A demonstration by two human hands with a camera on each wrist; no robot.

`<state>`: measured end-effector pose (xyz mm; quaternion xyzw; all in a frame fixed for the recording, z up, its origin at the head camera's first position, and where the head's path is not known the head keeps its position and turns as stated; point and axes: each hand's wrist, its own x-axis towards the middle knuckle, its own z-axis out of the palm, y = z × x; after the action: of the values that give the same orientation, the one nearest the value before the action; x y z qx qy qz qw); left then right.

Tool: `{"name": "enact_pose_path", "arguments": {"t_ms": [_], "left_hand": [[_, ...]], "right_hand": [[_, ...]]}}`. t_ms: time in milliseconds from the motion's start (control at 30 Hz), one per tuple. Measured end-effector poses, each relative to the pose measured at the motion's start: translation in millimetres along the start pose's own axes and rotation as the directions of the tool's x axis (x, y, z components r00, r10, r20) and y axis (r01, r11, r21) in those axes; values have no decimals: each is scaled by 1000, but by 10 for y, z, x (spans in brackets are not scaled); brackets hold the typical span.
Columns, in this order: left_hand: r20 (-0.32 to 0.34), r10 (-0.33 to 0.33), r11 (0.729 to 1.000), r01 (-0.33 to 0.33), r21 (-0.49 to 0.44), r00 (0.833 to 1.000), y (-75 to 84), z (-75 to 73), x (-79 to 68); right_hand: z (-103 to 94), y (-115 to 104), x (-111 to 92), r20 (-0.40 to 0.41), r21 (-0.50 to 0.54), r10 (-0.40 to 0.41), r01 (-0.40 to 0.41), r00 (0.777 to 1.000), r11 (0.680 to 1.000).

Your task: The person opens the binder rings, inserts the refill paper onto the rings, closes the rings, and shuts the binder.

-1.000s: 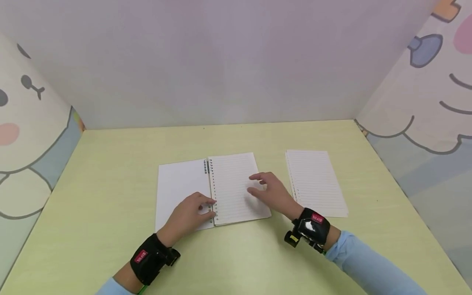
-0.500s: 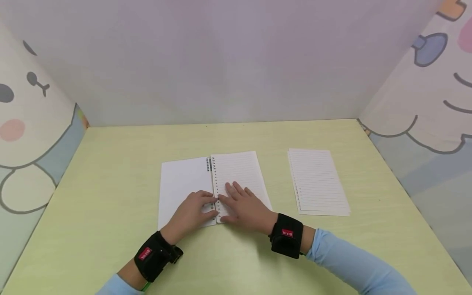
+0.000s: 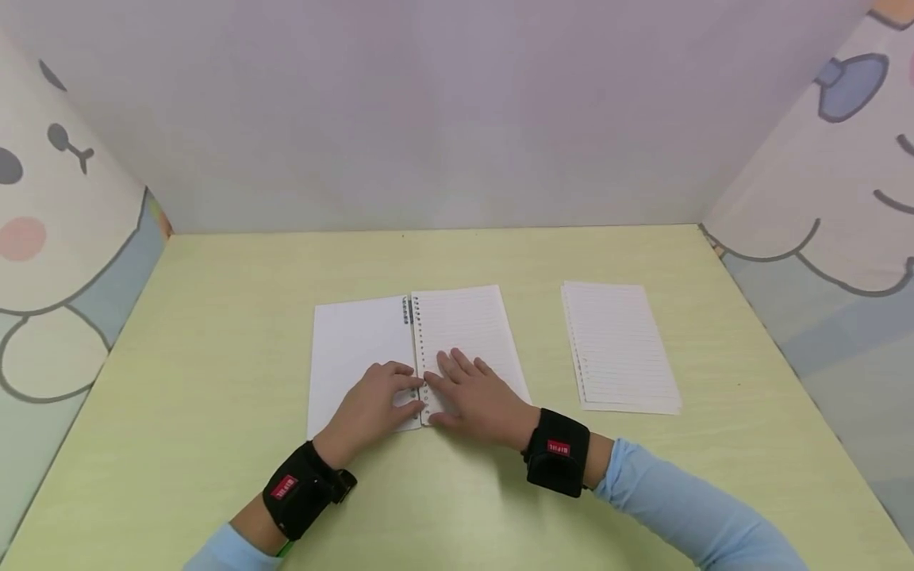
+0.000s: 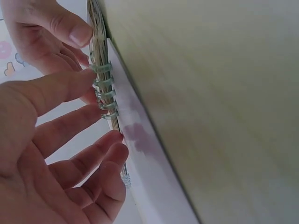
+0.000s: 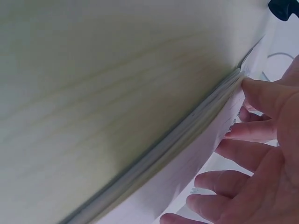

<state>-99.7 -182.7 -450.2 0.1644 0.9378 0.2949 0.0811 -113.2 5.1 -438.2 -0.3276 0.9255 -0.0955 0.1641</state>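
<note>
A loose-leaf notebook (image 3: pixel 359 337) lies spread out on the table, its plain white cover to the left and a stack of punched, lined pages (image 3: pixel 457 317) to the right. Thumb and index finger of my left hand (image 3: pixel 367 408) hold the lower cluster of clear binding rings (image 4: pixel 105 86), one fingertip at each end of it; the other fingers bend beside the spine. My right hand (image 3: pixel 485 404) rests spread on the lined pages, its thumb and index fingertips close to the punched edge. In the right wrist view the thick page edges (image 5: pixel 173 154) run beneath its fingers.
To the right of the notebook lies a separate small stack of lined, punched sheets (image 3: pixel 621 349). The pale yellow-green table (image 3: pixel 236 317) meets a plain wall (image 3: pixel 443 119) at the back. Cartoon-printed panels (image 3: pixel 57 238) stand at both sides.
My right hand came down from over the page's right side and moved left, settling flat near the rings. My left hand stays at the rings throughout. The head view has shifted slightly.
</note>
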Motion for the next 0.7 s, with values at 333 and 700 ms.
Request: {"name": "enact_pose_path", "arguments": {"t_ms": [333, 700], "left_hand": [[-9, 7, 1000, -7, 29, 1000, 25, 9, 12], [-74, 76, 996, -72, 53, 994, 14, 5, 17]], "right_hand": [[19, 1, -22, -8, -16, -13, 13, 1000, 1000], [26, -4, -92, -130, -130, -151, 134, 980, 982]]}}
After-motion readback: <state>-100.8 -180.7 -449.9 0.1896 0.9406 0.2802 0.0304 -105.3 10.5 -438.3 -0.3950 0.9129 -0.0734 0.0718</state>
